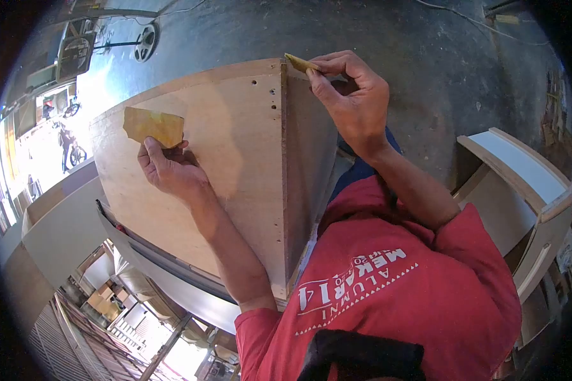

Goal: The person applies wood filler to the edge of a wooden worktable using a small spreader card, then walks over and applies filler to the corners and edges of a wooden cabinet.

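Observation:
My left hand (170, 166) pinches a flat yellow spreader (154, 127) with an uneven left edge, its broad face turned up, over the wooden panel. My right hand (356, 86) holds a second, smaller yellow spreader (300, 63) between thumb and fingers, seen nearly edge-on. Its tip is close to the top corner of the large pale wooden panel (235, 184); whether they touch I cannot tell. Several dark screw holes (272, 92) run down the panel near its right edge, where a second board meets it.
A curved wooden piece with a white surface (527, 165) stands at the right. Long white boards (63, 235) lie at the left. A wheel-like metal base (146, 43) is on the dark concrete floor (426, 82). Motorbikes (70, 143) show in the bright doorway.

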{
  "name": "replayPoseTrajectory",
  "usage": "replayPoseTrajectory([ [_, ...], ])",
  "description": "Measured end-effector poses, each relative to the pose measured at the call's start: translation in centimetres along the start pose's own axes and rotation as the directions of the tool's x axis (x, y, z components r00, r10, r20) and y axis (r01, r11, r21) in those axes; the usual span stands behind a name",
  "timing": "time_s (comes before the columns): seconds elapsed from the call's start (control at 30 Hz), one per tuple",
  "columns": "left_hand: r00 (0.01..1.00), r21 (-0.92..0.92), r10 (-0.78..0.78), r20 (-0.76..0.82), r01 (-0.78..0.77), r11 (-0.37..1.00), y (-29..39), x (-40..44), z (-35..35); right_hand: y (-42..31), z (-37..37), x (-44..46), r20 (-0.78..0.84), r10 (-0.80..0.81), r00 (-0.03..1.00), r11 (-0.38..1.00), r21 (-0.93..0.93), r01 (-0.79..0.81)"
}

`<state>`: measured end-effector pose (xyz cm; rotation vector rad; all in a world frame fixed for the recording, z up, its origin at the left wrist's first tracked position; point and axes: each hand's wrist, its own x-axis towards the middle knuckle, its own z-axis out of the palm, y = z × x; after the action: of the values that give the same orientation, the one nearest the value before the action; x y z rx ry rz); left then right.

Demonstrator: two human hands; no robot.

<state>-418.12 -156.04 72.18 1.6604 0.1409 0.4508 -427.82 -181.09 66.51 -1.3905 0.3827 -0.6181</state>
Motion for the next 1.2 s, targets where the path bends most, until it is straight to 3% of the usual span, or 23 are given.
replayPoseTrajectory([
  [0.23, 1.000, 0.001, -0.020, 0.010, 0.020, 1.000, 0.6, -0.4, 0.0, 0.7, 0.1, -0.3, 0.042, -0.312, 0.949, 0.941, -0.127, 0.315],
  [0.53, 1.000, -0.004, 0.002, 0.016, -0.002, 1.000, 0.3, -0.3, 0.0, 1.7, 0.5, 0.4, 0.092, -0.444, 0.891, 0.860, -0.235, 0.453],
  [0.67, 1.000, 0.029, -0.001, 0.010, 0.001, 1.000, 0.7, -0.6, 0.5, 1.1, 0.4, 1.9, 0.101, -0.430, 0.897, 0.863, -0.244, 0.442],
  [0.77, 1.000, 0.064, -0.023, 0.007, 0.022, 0.998, 0.9, -0.6, 0.5, 0.7, 0.0, 2.4, -0.053, -0.409, 0.911, 0.900, -0.187, 0.393],
  [0.87, 0.999, 0.003, 0.026, 0.046, -0.026, 1.000, 0.8, -0.6, 0.5, 1.3, -0.9, 1.3, -0.050, -0.403, 0.914, 0.911, -0.112, 0.396],
  [0.93, 1.000, 0.001, -0.001, 0.015, 0.001, 1.000, 0.7, -0.5, 0.5, 1.8, -1.0, 0.3, -0.009, -0.294, 0.956, 0.954, -0.064, 0.293],
  [1.2, 1.000, 0.042, -0.018, 0.015, 0.017, 0.999, 1.1, -0.8, 0.5, 2.5, 0.0, -0.9, 0.001, -0.178, 0.984, 0.983, -0.034, 0.178],
])
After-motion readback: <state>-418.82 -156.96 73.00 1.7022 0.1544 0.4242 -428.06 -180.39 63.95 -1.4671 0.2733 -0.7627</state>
